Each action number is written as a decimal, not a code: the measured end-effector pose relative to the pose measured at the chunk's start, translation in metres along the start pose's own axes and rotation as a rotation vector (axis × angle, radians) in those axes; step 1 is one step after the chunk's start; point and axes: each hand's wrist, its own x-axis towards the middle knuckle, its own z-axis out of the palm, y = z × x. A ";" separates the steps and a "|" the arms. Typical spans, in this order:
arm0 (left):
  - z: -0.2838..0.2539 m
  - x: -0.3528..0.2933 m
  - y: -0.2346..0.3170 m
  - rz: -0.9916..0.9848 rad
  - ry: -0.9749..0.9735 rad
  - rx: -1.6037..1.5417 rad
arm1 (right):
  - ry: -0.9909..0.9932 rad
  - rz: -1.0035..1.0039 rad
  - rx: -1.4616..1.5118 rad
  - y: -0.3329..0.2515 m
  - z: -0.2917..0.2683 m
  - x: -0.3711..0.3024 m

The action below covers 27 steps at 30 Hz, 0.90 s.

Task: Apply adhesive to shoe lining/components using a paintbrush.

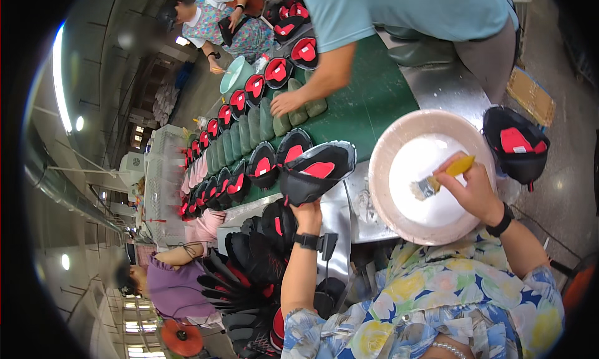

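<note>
My left hand (306,215) holds up a black shoe upper (306,187) from below; its rim looks whitish and a red lining shows inside. In my right hand (477,190) is a brush with a yellow handle (460,165), its pale bristles down at the white liquid (424,153). That liquid lies in a wide beige basin (384,196) in front of me. Another black upper with red inside (515,153) rests just right of the basin. Beside my left forearm, several black uppers (249,253) are piled up.
Rows of black uppers and grey-green shoe-shaped pieces (253,125) line the green table (380,84). Across it, a co-worker in a light blue shirt (399,15) reaches to these pieces. Other people work farther along, one beside a pale green basin (234,78). A metal surface (362,209) adjoins my basin.
</note>
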 end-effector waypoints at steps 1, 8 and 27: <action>-0.001 0.015 -0.016 0.026 -0.003 -0.002 | -0.015 0.025 -0.005 0.000 0.000 -0.002; 0.036 0.139 -0.136 0.216 0.150 -0.125 | -0.053 0.143 -0.052 0.008 -0.003 -0.003; -0.155 0.005 0.066 0.168 -0.020 1.584 | -0.187 0.211 0.038 0.016 -0.001 0.007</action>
